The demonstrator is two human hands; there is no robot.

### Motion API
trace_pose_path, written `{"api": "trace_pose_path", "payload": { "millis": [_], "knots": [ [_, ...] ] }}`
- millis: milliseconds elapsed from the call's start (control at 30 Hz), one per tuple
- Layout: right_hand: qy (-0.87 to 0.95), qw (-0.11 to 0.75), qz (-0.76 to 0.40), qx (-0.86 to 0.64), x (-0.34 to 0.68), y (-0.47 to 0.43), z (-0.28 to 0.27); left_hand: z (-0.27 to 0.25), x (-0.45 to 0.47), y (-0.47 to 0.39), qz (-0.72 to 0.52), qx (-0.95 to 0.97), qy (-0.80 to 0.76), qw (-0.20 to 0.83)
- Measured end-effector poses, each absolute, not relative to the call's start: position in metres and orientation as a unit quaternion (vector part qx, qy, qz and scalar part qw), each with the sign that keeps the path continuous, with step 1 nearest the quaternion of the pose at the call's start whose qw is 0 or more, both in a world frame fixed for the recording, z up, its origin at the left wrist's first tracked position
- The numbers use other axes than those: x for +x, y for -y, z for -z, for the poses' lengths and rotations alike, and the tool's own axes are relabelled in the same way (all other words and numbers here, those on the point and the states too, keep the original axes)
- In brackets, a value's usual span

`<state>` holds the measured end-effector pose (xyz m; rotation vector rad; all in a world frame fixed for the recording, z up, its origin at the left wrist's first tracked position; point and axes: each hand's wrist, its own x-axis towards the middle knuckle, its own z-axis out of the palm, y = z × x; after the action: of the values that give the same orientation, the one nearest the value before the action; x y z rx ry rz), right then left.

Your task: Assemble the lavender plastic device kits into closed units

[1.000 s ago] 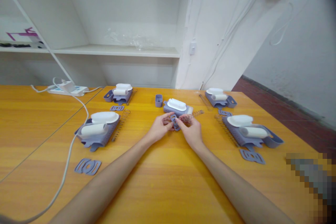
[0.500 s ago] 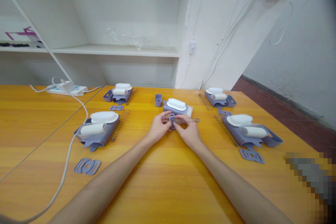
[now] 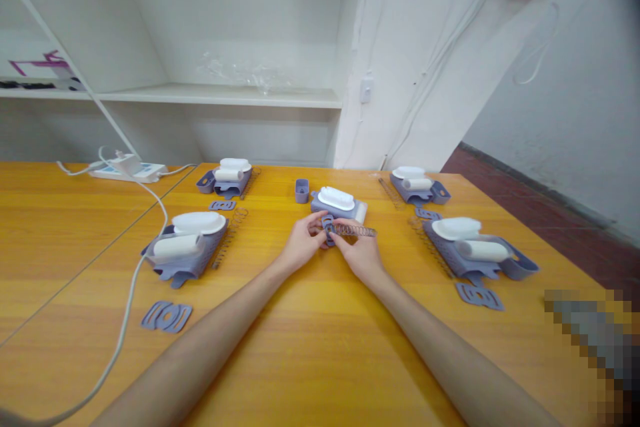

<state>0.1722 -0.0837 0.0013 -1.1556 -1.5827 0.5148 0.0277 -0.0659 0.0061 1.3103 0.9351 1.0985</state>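
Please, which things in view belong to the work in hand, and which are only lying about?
In the job:
gray plate, pinched by left hand and right hand
spring, at the right hand
probably: gray box with white dish, just beyond
perhaps: similar sets at both sides, untouched

Only lying about:
power strip, white cable
clear plastic on the shelf

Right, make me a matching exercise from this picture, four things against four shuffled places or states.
1. Left hand
2. Power strip
3. Crumpled clear plastic
4. Small grey-purple box standing by itself

A. On the white shelf
B. Just left of the middle white-topped unit
C. Gripping a slotted plate
D. Left side of the table, toward the back

Pairs: 1-C, 2-D, 3-A, 4-B.
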Motion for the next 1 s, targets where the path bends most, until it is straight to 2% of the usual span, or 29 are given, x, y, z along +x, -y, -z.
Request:
{"api": "trace_pose_path", "payload": {
  "millis": [533, 767, 1000],
  "knots": [
    [0.641, 0.529, -0.228, -0.507, 0.171, 0.086, -0.006, -0.015, 0.023, 0.067, -0.433, 0.563, -0.394, 0.584],
    [0.584, 0.566, -0.325, -0.482, 0.174, 0.081, -0.004, -0.018, 0.02, 0.064, -0.472, 0.468, -0.387, 0.639],
    [0.589, 0.537, -0.385, -0.465, 0.176, 0.079, -0.004, -0.015, 0.017, 0.06, -0.476, 0.456, -0.371, 0.654]
  ]
}}
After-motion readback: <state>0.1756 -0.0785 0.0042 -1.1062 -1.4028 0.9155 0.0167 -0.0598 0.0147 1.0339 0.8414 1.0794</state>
